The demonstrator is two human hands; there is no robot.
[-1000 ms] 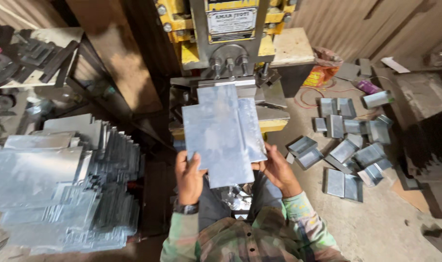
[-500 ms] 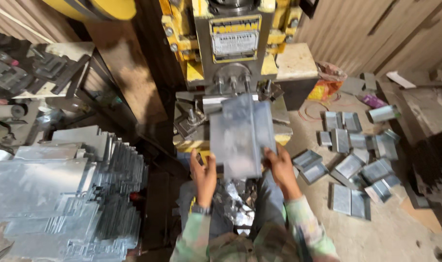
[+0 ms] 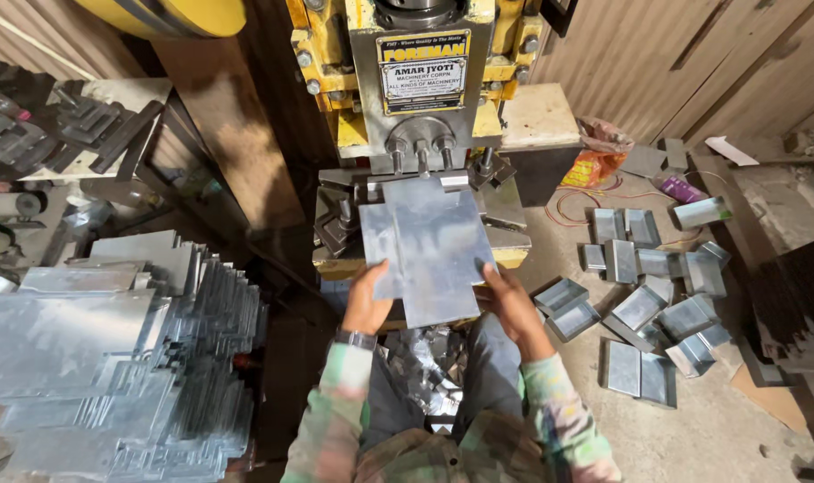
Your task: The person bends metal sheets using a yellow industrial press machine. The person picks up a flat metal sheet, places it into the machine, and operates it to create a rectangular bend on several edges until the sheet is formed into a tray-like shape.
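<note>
Far left, a stack of flat sheets (image 3: 112,358) leans in fanned piles beside the person's knee, well apart from both hands. The left hand (image 3: 368,302) grips the lower left edge of the sheet (image 3: 429,246), thumb on top, fingers hidden beneath, so closed on it. The sheet, which looks like two overlapping blanks, lies flat with its far end over the die (image 3: 407,192) of the yellow press (image 3: 420,80), its near end sticking out toward the person. The right hand (image 3: 514,304) holds the lower right corner the same way, clamped on the metal. Judged from this, the step is seating the sheet under the ram: it goes best if both hands keep it level, push the far edge square against the die stops, and stay on the near edge, clear of the tooling. If two blanks really overlap, they likely need separating, or the stroke could jam. Scrap offcuts (image 3: 425,367) lie between the knees. Right, formed trays (image 3: 657,304) are scattered on the floor (image 3: 720,438), well apart from the hands.
</note>
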